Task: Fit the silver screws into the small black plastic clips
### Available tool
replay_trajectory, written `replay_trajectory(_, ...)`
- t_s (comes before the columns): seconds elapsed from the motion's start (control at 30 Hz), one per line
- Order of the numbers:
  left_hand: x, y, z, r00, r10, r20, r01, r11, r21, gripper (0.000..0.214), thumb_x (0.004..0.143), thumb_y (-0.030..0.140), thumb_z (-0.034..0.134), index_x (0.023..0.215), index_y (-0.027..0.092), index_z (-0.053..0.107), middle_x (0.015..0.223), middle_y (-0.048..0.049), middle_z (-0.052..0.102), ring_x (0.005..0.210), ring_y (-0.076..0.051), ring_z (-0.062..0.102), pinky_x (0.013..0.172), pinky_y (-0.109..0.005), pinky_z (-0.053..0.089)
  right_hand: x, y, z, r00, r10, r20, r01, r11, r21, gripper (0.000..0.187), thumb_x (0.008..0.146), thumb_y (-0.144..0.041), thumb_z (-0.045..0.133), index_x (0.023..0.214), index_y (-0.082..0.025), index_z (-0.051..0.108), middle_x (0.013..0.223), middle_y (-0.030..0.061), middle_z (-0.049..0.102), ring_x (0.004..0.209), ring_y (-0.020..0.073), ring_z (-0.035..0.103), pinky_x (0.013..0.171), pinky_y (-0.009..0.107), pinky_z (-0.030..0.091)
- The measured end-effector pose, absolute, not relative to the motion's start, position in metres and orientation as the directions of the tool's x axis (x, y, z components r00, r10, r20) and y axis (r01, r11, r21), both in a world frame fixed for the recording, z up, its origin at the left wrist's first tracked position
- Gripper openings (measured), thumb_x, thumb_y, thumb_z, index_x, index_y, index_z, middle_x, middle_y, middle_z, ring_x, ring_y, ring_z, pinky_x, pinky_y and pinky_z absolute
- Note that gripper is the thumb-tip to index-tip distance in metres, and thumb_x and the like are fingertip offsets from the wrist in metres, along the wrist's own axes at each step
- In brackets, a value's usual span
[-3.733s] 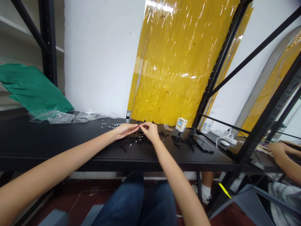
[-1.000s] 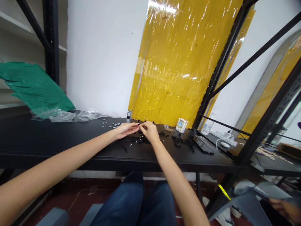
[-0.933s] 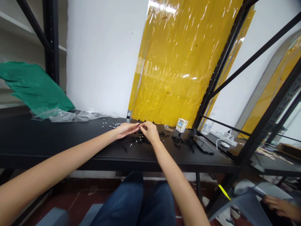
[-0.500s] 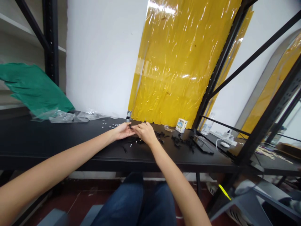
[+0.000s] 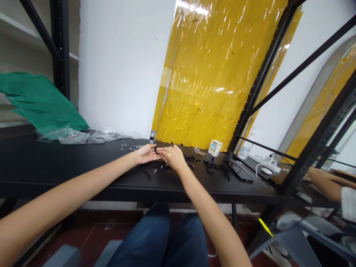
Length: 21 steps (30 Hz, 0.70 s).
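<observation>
"Pinching something, is the left hand [image 5: 146, 154]?"

"Yes, its grip presses a small black piece [image 5: 155, 150] between thumb and fingers, above the counter [image 5: 97, 170]. The right hand [image 5: 172, 158] meets those fingers; whether its grip holds anything, I cannot tell."

"What might go wrong?"

"A slack pinch could drop it among the spindly black pieces [image 5: 209, 165], hard to spot on smooth black; a bump could scatter the shiny bits [image 5: 138, 147]."

The curtain [image 5: 214, 89] looks glossy plastic; the tabletop [image 5: 41, 167] smooth, matt; the loose screw [image 5: 155, 171] metallic.
</observation>
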<state>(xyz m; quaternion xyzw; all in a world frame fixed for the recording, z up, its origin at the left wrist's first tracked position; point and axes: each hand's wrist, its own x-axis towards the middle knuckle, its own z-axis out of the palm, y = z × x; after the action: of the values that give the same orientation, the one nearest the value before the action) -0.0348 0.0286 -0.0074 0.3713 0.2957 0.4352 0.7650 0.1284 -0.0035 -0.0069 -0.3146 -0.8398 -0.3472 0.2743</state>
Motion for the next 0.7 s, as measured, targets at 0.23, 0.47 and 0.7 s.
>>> replay_trajectory(0.23,-0.036,0.023,0.001,0.506,0.855,-0.113,-0.460,0.379,0.803,0.036,0.091,0.023,0.031,0.110,0.002,0.053,0.099,-0.0212,0.065,0.096,-0.026,0.065,0.085,-0.037,0.052,0.137,-0.005,-0.005,-0.341,0.343,0.875,0.839,0.530,0.120,0.024,0.091,-0.028,0.044,0.081,-0.018,0.064,0.072,0.0049,0.061,0.069,0.0155,0.055,0.069,0.029,0.030)
replay_trajectory(0.47,-0.056,0.041,0.012,-0.237,0.967,0.095,-0.450,-0.196,0.871,0.033,0.085,0.024,0.032,0.094,0.009,0.060,0.109,-0.0165,0.063,0.106,-0.023,0.059,0.095,-0.034,0.044,0.155,0.004,-0.001,0.487,0.336,0.806,0.655,0.469,-0.592,0.022,0.082,-0.036,0.048,0.081,-0.017,0.059,0.065,0.0008,0.056,0.059,0.0149,0.052,0.064,0.026,0.038)
replay_trajectory(0.7,-0.067,0.038,0.012,-0.525,0.661,0.537,0.256,-0.478,0.840,0.036,0.086,0.027,0.031,0.095,0.020,0.065,0.125,-0.0043,0.058,0.123,-0.024,0.043,0.111,-0.043,0.015,0.190,0.035,-0.010,0.959,0.237,0.156,0.070,0.338,-0.939,0.030,0.085,-0.038,0.039,0.087,-0.014,0.056,0.077,0.0158,0.066,0.072,0.0256,0.062,0.061,0.033,0.044)
